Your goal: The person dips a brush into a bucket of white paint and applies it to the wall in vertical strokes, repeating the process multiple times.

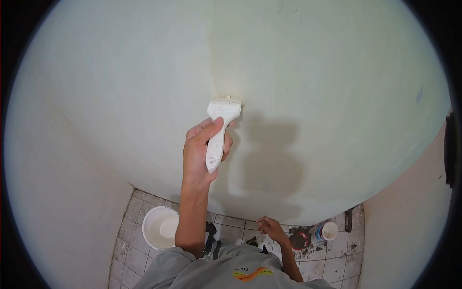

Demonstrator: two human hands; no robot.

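My left hand (202,144) is closed around the handle of a white, paint-smeared paintbrush (223,110), thumb lying along its front. The bristle end meets the wall (337,96) just above, where a whiter area on the left borders a pale green area on the right. Low near my body, my right hand (271,228) hangs with loosely bent fingers apart and nothing visible in them. Below my left forearm a white bucket (150,226) stands on the floor with whitish stuff inside, partly covered by the arm.
Side walls close in on the left (62,183) and right (404,207). On the dirty tiled floor (332,269) stand a small tub with a white top (329,231) and a red round item (299,242) amid dark smears. A dark object (451,149) sits at the right edge.
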